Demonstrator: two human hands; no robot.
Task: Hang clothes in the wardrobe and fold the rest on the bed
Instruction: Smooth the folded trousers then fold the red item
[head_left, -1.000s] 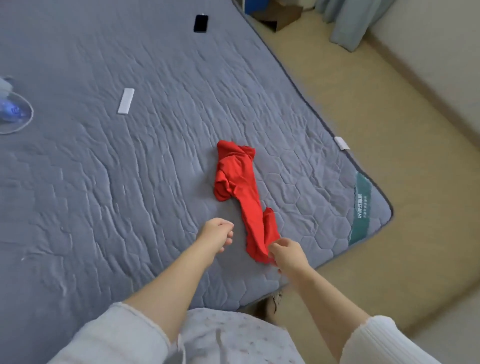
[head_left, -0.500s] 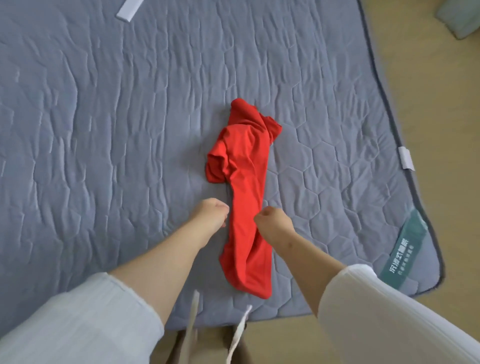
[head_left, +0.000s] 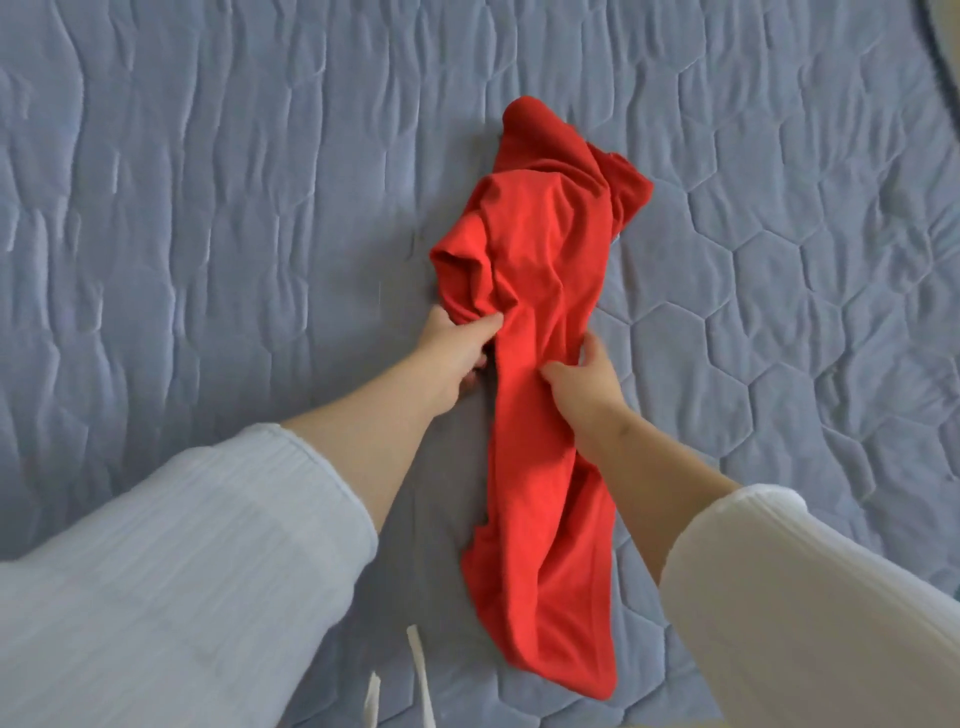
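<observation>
Red garment: a red garment (head_left: 540, 415) lay bunched lengthwise on the bed (head_left: 208, 218), a long narrow strip with a crumpled, wider mass at its far end and a rounded fold at its near end.
Its shape: a sleeve-like opening bulged out on the garment's left side, about halfway along; the far tip was rolled into a small hump.
Left hand: the left hand (head_left: 457, 345) was at the garment's left side, just under that bulge, its fingers (head_left: 485, 325) curled and clamped on a gather of the red cloth.
Right hand: the right hand (head_left: 589, 387) lay on the garment's right side, level with the left hand, thumb on top of the strip and fingers (head_left: 589, 349) bent round the right edge, pinching the cloth between them.
Forearms: both bare forearms ran from the garment's middle back toward its near end, one on each side, the right one crossing over the garment's right edge.
Sleeves: a pale ribbed left sleeve (head_left: 182, 571) and a white ribbed right sleeve (head_left: 810, 597) flanked the garment's near end.
Cords: two white cords (head_left: 422, 670) hung just left of the garment's near end.
Bed cover: grey-blue quilted fabric, wrinkled left of the garment, stitched in hexagons to its right.
Bed edge: a dark border (head_left: 932, 57) showed far off to the garment's upper right.
</observation>
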